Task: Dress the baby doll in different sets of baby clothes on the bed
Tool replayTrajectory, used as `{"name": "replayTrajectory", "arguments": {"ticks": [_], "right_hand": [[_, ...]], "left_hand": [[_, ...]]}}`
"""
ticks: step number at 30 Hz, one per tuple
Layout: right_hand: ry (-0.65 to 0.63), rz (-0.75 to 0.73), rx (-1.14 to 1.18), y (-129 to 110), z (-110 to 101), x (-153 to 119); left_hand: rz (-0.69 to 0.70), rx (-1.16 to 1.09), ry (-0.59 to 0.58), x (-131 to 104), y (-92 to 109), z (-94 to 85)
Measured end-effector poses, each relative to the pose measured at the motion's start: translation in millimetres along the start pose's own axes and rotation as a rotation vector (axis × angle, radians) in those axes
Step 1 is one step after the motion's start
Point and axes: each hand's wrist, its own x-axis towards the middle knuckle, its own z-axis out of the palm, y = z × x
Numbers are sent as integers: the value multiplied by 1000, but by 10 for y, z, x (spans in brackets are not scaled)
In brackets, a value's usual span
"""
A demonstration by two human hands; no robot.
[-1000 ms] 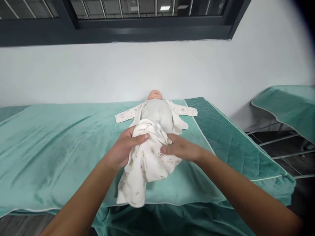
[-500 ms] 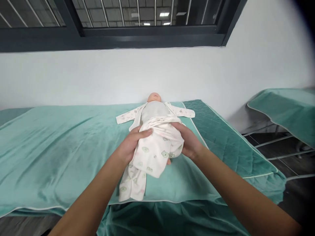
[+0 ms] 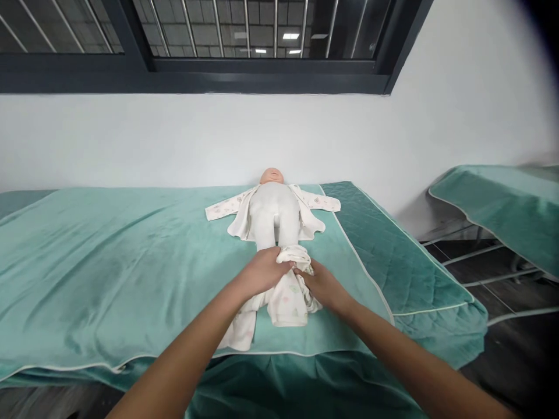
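A baby doll (image 3: 275, 201) lies on its back with its head toward the wall. Its body and legs are whitish. A white printed baby jacket (image 3: 238, 224) is on its arms, spread open at the front. Bunched white baby trousers (image 3: 288, 302) with a pale print surround the lower part of the doll's legs. My left hand (image 3: 266, 270) grips the bunched cloth from the left. On the right side, my right hand (image 3: 321, 285) pinches the same trousers. The doll's feet are hidden by cloth and hands.
The doll lies on a bed with a light green sheet (image 3: 109, 262). A darker quilted cover (image 3: 393, 256) shows at the right. Beyond a floor gap stands another green-covered bed (image 3: 502, 198) with metal rails. Behind are a white wall and a dark-framed barred window (image 3: 262, 75).
Both hands have drawn the trousers down from the doll's waist to its lower legs, baring its belly and thighs. The cloth is more bunched now.
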Motion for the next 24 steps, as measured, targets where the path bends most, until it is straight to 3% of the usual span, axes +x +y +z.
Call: {"name": "replayTrajectory", "arguments": {"ticks": [4, 8, 12, 18, 24], "right_hand": [[-3, -94, -120, -18, 34, 76], [51, 13, -158, -16, 39, 24], [102, 23, -120, 60, 45, -26], [151, 62, 26, 102, 92, -93], [120, 66, 405, 89, 85, -145]], "left_hand": [[17, 274, 17, 33, 35, 24], [49, 256, -17, -38, 81, -32], [41, 281, -59, -97, 146, -71], [57, 246, -58, -84, 146, -67], [-18, 30, -69, -176, 120, -98]]}}
